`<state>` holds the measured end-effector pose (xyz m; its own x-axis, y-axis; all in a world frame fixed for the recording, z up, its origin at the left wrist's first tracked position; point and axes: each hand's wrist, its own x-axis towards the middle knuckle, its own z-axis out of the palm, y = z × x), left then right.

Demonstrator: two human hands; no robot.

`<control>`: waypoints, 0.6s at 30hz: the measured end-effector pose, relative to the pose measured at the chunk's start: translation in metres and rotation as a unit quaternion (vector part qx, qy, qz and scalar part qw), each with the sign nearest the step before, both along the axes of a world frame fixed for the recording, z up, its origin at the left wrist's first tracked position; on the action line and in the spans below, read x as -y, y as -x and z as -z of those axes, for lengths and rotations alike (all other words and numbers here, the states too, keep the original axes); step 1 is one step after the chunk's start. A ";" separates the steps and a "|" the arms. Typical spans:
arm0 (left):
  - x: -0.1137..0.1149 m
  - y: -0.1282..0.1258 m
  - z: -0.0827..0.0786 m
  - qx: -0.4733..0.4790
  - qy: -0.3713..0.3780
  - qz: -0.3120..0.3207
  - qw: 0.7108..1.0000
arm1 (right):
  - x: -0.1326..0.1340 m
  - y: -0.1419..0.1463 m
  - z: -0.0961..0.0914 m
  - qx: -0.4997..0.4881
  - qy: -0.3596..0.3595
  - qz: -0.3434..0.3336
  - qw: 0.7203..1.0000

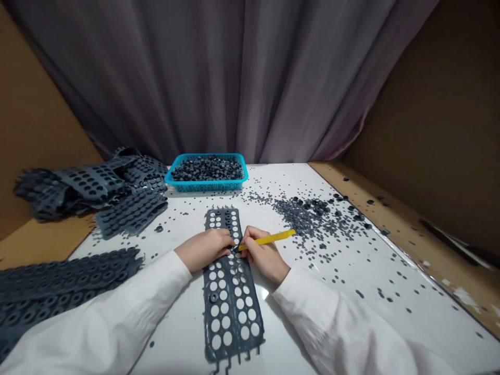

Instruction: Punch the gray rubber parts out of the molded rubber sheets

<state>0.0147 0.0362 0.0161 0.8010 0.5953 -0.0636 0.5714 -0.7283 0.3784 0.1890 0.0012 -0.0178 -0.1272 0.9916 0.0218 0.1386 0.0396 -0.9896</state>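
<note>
White sleeves [97,312] reach in from both lower corners. Between them, a dark sheet [233,308] full of round holes lies lengthwise on the white table [175,344]. The right hand [269,259] has its fingers closed around a yellow tool [273,237], tip at the sheet. The left hand [205,247] rests there too, fingers bent; whether they pinch anything, I cannot tell.

Passage: gap between blue basket [207,185] and perforated sheet [233,307] | left — sheet heap [91,182] blocks | right — disc pile [297,216] blocks
</note>
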 end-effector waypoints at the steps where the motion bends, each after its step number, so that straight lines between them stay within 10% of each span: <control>1: 0.000 0.000 0.000 -0.001 -0.002 0.000 1.000 | 0.000 0.000 0.000 0.000 0.003 -0.002 1.000; 18: 0.006 -0.007 -0.001 -0.060 -0.062 -0.006 0.996 | 0.003 0.009 -0.016 0.146 -0.064 -0.035 0.987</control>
